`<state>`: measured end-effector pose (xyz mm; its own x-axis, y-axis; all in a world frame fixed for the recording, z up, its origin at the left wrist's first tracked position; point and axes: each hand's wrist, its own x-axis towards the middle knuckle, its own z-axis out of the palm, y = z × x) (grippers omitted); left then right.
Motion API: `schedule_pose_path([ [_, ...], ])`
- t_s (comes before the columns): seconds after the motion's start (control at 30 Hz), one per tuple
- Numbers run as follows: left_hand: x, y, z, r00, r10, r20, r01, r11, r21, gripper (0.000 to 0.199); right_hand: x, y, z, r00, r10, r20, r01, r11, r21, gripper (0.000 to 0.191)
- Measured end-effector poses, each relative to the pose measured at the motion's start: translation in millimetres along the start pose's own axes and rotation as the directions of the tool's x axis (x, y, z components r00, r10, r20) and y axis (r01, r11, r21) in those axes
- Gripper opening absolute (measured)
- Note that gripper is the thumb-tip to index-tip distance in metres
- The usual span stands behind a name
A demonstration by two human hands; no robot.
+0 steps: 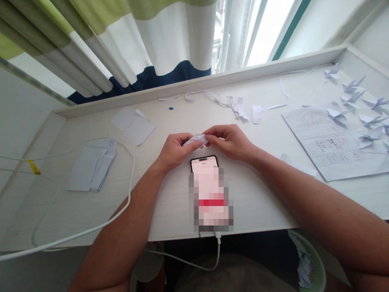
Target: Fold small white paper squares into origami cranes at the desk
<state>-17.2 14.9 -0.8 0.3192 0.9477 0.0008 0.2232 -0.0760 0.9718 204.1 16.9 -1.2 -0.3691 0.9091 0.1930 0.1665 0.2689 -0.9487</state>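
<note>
A small piece of folded white paper (pixel 193 140) is held between both hands above the middle of the white desk. My left hand (pixel 176 151) pinches its left and lower side, the thumb lying along the near face. On the other side, my right hand (pixel 231 140) grips the right end between thumb and fingers. The fingertips partly hide the paper's folds. Just below the hands lies a phone (pixel 209 194), its screen lit and partly blurred out, with a white cable (pixel 218 243) plugged into its bottom end.
Folded paper cranes (pixel 352 97) and a written sheet (pixel 328 142) lie at the right. Paper stacks (pixel 88 168) and loose sheets (pixel 133 125) are at the left, paper scraps (pixel 234 106) at the back. A white cord (pixel 130 182) loops over the left forearm. A green basket (pixel 317 259) stands below the desk edge.
</note>
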Motion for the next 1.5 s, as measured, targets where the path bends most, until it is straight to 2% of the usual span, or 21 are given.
schedule_pose_path([
  [0.27, 4.8, -8.7, 0.1, 0.993, 0.064, -0.099, -0.068, 0.997, -0.035, 0.035, 0.0, 0.6, -2.1, 0.999, -0.039, -0.003, 0.039, 0.997, -0.066, 0.022],
  [0.43, 4.3, -11.0, 0.9, 0.989, 0.103, -0.109, -0.095, 0.993, 0.076, 0.032, -1.0, -1.9, -1.9, 0.995, -0.103, -0.016, 0.099, 0.982, -0.162, 0.022],
  [0.53, 3.7, -8.3, 2.2, 0.98, 0.15, -0.13, -0.13, 0.98, 0.154, 0.032, -0.8, -1.0, -3.8, 0.989, -0.143, 0.024, 0.145, 0.96, -0.24, 0.024],
  [0.6, 4.1, -7.3, 3.1, 0.976, 0.155, -0.151, -0.131, 0.979, 0.158, 0.033, -0.6, 0.2, -4.8, 0.985, -0.163, 0.057, 0.172, 0.939, -0.296, 0.026],
  [0.7, 5.2, -8.1, 4.0, 0.977, 0.132, -0.165, -0.115, 0.987, 0.11, 0.036, -0.4, 1.3, -3.5, 0.985, -0.173, 0.009, 0.166, 0.925, -0.342, 0.02],
  [0.87, 4.8, -10.2, 3.7, 0.987, 0.1, -0.128, -0.095, 0.994, 0.049, 0.035, 0.0, 1.4, 3.8, 0.991, -0.102, -0.088, 0.077, 0.965, -0.25, 0.015],
  [0.97, 3.5, -10.0, 3.6, 0.988, 0.109, -0.112, -0.096, 0.989, 0.11, 0.036, -0.1, 2.2, 5.6, 0.996, -0.062, -0.071, 0.048, 0.981, -0.186, 0.015],
  [1.03, 3.0, -9.8, 3.6, 0.981, 0.147, -0.126, -0.123, 0.975, 0.184, 0.035, -0.3, 3.1, 4.6, 0.995, -0.076, -0.059, 0.062, 0.975, -0.214, 0.014],
  [1.13, 4.7, -10.2, 1.9, 0.94, 0.319, -0.124, -0.265, 0.908, 0.326, 0.025, 0.3, 4.8, 0.5, 0.982, -0.185, -0.023, 0.168, 0.93, -0.326, 0.011],
  [1.2, 7.4, -10.8, -0.7, 0.883, 0.464, -0.063, -0.401, 0.818, 0.412, 0.017, 1.8, 6.2, -2.8, 0.959, -0.283, -0.004, 0.258, 0.882, -0.393, 0.008],
  [1.27, 10.4, -11.6, -3.7, 0.834, 0.552, 0.009, -0.485, 0.725, 0.49, 0.014, 3.6, 8.4, -5.7, 0.935, -0.356, 0.008, 0.32, 0.83, -0.457, 0.01],
  [1.33, 12.6, -12.6, -5.9, 0.817, 0.572, 0.072, -0.508, 0.655, 0.56, 0.014, 4.8, 11.5, -7.9, 0.921, -0.386, 0.05, 0.354, 0.777, -0.52, 0.014],
  [1.5, 11.2, -16.1, -7.5, 0.838, 0.5, 0.219, -0.514, 0.588, 0.625, 0.014, 3.0, 19.2, -12.4, 0.92, -0.345, 0.187, 0.385, 0.696, -0.606, 0.018],
])
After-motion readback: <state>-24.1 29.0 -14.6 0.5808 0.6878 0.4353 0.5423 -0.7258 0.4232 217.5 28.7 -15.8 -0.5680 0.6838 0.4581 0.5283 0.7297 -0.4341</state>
